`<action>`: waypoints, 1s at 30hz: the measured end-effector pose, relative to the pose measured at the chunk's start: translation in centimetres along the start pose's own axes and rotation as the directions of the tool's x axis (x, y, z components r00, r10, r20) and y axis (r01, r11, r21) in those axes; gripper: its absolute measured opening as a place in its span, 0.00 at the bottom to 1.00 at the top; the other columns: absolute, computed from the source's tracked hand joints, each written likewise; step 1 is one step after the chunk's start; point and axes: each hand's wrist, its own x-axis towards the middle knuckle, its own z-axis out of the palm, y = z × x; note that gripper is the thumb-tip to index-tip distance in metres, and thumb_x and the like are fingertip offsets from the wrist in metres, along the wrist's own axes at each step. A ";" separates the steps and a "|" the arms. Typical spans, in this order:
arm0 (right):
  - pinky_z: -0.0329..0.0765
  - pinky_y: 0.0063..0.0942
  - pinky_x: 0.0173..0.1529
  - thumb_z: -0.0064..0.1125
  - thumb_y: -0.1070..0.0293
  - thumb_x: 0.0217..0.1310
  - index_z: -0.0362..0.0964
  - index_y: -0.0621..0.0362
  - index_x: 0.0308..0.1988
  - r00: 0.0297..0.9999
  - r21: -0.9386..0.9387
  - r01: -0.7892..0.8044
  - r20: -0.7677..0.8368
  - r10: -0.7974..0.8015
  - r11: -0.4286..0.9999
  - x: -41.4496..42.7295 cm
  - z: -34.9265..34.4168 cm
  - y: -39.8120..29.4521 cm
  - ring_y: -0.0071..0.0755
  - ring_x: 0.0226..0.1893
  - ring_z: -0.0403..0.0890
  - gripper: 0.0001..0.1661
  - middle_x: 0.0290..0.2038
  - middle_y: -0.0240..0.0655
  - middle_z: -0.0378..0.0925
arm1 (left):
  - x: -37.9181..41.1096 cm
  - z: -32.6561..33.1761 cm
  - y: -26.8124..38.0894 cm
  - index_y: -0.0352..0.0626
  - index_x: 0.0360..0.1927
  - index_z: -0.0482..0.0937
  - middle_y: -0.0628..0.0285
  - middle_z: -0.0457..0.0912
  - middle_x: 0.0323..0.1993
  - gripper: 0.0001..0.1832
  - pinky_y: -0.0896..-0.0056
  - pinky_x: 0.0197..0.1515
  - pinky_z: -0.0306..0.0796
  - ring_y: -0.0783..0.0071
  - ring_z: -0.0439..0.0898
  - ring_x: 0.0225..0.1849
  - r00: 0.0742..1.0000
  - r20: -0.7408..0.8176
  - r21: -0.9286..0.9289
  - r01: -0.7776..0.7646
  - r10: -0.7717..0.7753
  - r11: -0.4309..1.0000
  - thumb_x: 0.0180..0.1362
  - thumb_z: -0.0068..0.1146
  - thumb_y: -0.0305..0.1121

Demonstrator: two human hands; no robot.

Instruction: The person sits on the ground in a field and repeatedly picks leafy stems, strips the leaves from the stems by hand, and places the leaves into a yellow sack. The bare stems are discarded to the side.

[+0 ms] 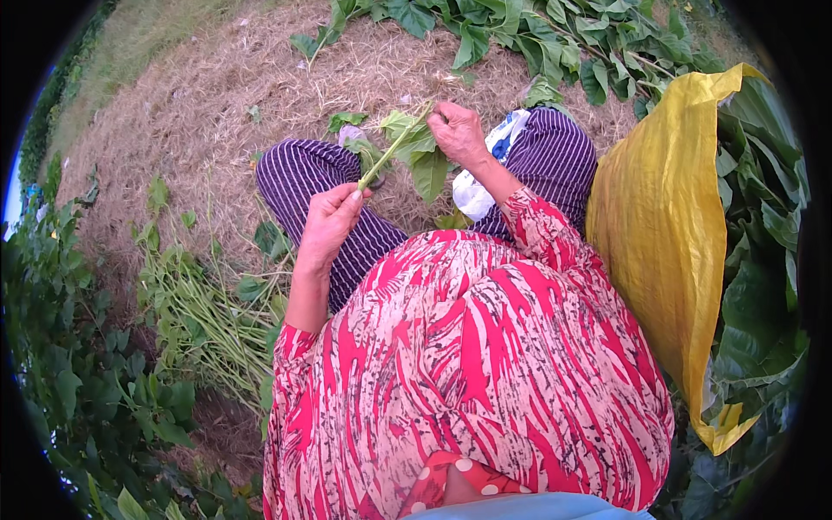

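Note:
A green leafy stem [398,146] runs slantwise between my two hands, in front of my bent knees. My left hand [330,221] pinches its lower end between thumb and fingers. At the upper end my right hand [460,135] has its fingers curled in beside the stem; whether they grip the stem or a leaf is hard to tell. Large green leaves [428,170] hang below the stem near my right fingers. Under my right forearm, a white plastic bag [473,195] with blue print lies against my right knee.
A yellow woven sack [656,227] holding large leaves [757,312] stands at my right. Stripped-looking green stems [208,318] lie heaped at my left. Leafy branches [585,39] lie on the dry grass [214,84] ahead. Dense green plants [71,383] border the lower left.

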 end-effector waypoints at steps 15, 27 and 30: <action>0.74 0.26 0.32 0.56 0.70 0.53 0.74 0.62 0.27 0.763 0.749 -0.534 0.226 0.605 0.393 -0.8 -0.9 5.7 0.26 0.24 0.75 0.06 0.25 0.31 0.75 | 0.6 0.6 -1.6 0.33 0.39 0.76 0.77 0.64 0.17 0.10 0.87 0.18 0.50 0.91 0.57 0.16 1.000 -0.024 0.021 -0.008 0.009 1.000 0.63 0.48 0.30; 0.74 0.37 0.46 0.51 0.59 0.63 0.68 0.59 0.50 0.783 0.984 -0.092 -0.026 0.621 0.156 1.4 -9.1 5.5 0.36 0.43 0.74 0.19 0.45 0.38 0.73 | 0.7 -3.5 -2.5 0.33 0.51 0.71 0.62 0.72 0.34 0.18 0.77 0.36 0.69 0.79 0.73 0.33 0.878 -0.296 0.533 -0.176 0.377 0.828 0.59 0.52 0.32; 0.74 0.34 0.50 0.48 0.66 0.63 0.68 0.64 0.48 0.754 0.987 -0.078 -0.031 0.656 0.137 1.5 -9.0 4.9 0.36 0.44 0.76 0.17 0.46 0.39 0.74 | -0.1 -2.1 -1.2 0.33 0.54 0.67 0.52 0.72 0.44 0.22 0.67 0.44 0.72 0.65 0.76 0.41 0.811 -0.265 0.703 -0.207 0.521 0.680 0.57 0.53 0.33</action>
